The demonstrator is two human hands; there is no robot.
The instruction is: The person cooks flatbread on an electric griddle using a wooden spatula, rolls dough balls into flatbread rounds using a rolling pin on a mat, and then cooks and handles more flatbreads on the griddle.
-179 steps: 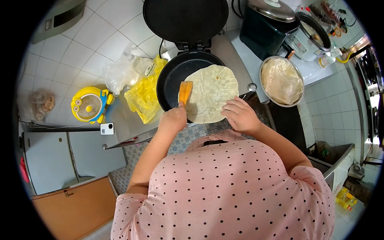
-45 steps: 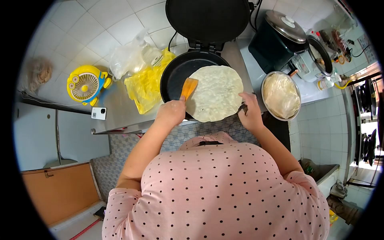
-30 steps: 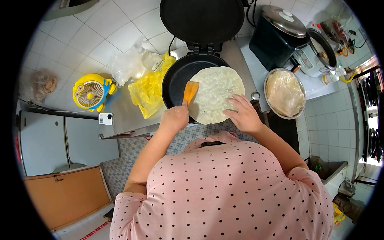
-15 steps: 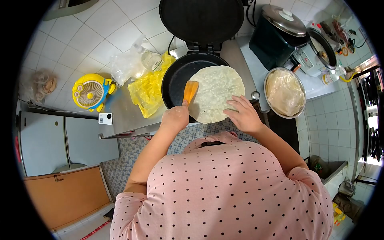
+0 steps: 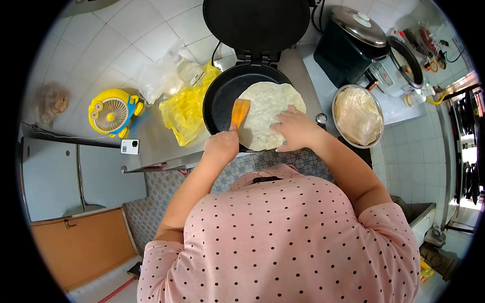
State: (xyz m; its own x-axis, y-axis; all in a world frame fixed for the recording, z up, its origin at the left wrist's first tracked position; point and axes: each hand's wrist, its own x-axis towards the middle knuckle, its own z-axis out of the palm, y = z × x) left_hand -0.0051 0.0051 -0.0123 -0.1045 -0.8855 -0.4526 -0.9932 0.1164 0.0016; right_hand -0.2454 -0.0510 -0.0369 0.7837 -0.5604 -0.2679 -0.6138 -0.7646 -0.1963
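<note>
A round, pale flatbread [image 5: 268, 103] lies over the right part of a black electric griddle [image 5: 216, 103], whose lid [image 5: 256, 25] stands raised behind it. My left hand [image 5: 221, 147] is closed around the handle of a wooden spatula [image 5: 240, 112]. The spatula's flat blade points up at the flatbread's left edge. Over the lower right of the flatbread is my right hand [image 5: 293, 129], fingers spread and touching its surface, with nothing gripped.
Left of the griddle are a yellow plastic bag [image 5: 184, 118], a clear bag [image 5: 160, 78], a yellow fan [image 5: 112, 113] and a phone [image 5: 130, 147]. On the right stand a plastic-covered bowl [image 5: 357, 116], a dark green lidded container [image 5: 338, 55] and an open cooker [image 5: 404, 65].
My right hand has moved left and inward, from the flatbread's right edge onto its surface. My left hand still holds the spatula in nearly the same place.
</note>
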